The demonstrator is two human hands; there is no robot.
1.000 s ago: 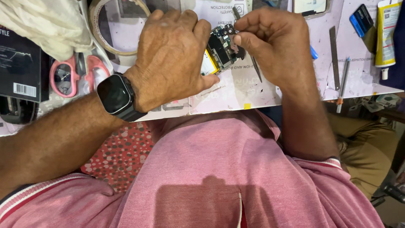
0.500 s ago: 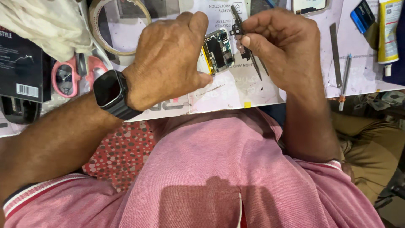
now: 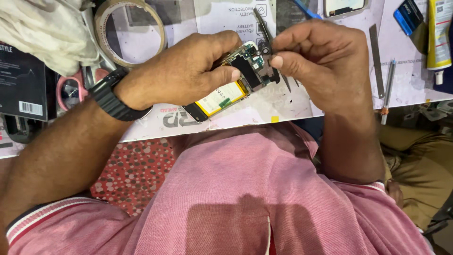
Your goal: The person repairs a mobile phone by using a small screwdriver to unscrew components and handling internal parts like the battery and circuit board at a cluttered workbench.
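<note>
My left hand (image 3: 181, 73) grips an opened phone (image 3: 226, 92) above the table's near edge, its yellow battery and dark circuit board facing up. A black watch sits on that wrist. My right hand (image 3: 321, 59) pinches thin dark tweezers (image 3: 264, 30) whose tips rest on the board's upper end by the camera part. The two hands almost touch over the phone.
A white work mat (image 3: 245, 111) covers the table. A tape roll (image 3: 130, 33) and white cloth (image 3: 45, 33) lie at the back left, pink-handled scissors (image 3: 71, 89) and a black box (image 3: 21, 82) at the left. A metal ruler (image 3: 376, 61), a screwdriver (image 3: 387, 87) and a glue tube (image 3: 438, 38) lie right.
My left hand has tilted the phone flatter, so its yellow battery now shows. The right hand has shifted slightly right with the tweezers still at the board.
</note>
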